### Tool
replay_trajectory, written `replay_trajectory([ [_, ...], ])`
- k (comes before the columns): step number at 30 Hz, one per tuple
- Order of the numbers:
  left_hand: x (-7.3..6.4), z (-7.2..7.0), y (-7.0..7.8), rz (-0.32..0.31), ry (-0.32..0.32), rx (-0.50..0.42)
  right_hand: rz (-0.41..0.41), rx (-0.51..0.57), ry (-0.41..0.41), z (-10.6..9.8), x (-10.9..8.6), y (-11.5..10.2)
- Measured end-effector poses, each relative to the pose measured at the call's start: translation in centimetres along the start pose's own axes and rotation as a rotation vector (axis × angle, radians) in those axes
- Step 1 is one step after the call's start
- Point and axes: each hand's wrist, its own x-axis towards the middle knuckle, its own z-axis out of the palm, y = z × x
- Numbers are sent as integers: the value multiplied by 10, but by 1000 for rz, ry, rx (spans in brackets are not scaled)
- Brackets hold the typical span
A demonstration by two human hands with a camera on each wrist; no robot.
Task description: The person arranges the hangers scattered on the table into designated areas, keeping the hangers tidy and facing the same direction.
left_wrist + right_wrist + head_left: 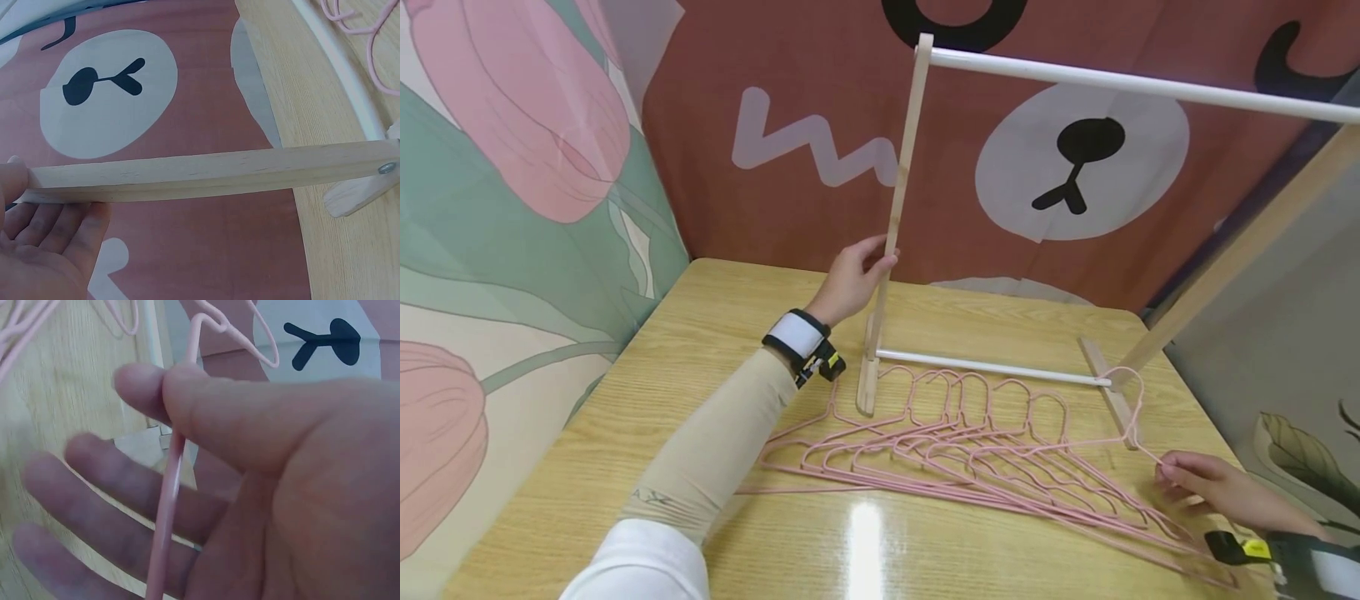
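Observation:
My left hand (853, 280) holds the upright wooden post (904, 171) of a clothes rack, thumb on one side and fingers on the other. In the left wrist view, that post (206, 172) runs from the hand to a screwed wooden foot (359, 195). With thumb and index finger, my right hand (1217, 490) pinches one shoulder of a pink clothes hanger (164, 519); its hook is raised beside the rack's right foot. The other fingers are spread loosely behind the hanger. Several more pink hangers (917, 483) lie overlapping on the table, hooks pointing toward the rack.
A white top rod (1120, 81) joins the left post to the right wooden post (1247, 242). Low down, a second white rod (992, 365) spans the feet. The wooden table (625, 417) meets a patterned cloth backdrop (790, 208) behind and at left.

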Motion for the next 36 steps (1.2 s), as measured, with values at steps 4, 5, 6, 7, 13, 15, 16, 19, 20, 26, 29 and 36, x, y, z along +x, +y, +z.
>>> replay_trajectory([
  [4,0,0,0,-4,-7,-1,-25,83,-78,-2,-2,-1],
  [5,0,0,0,-2,-6,-2,-30,110,-99,-2,-3,-1],
  [6,0,1,0,-1,-6,-2,-26,139,-116,-2,-4,-2],
  [7,1,1,-1,-1,-4,1,-19,168,-134,-2,-5,-3],
  [13,1,0,-1,0,-4,1,17,259,-224,-2,-12,-11],
  [15,0,1,0,0,-6,-3,7,253,-235,-2,-14,-14],
  [16,0,1,0,-1,-6,-5,2,248,-239,-2,-15,-14],
  [19,0,1,0,-5,-5,-7,-4,249,-257,-3,-17,-17],
  [20,0,1,-1,-6,-4,-7,-2,252,-261,-3,-18,-17],
  [26,0,2,-1,-8,1,-5,-23,239,-268,-5,-24,-21],
  [29,-1,2,-1,-10,1,-10,-60,219,-266,-7,-27,-22],
  [36,-1,2,0,2,-1,-17,-206,207,-262,-9,-24,-26],
])
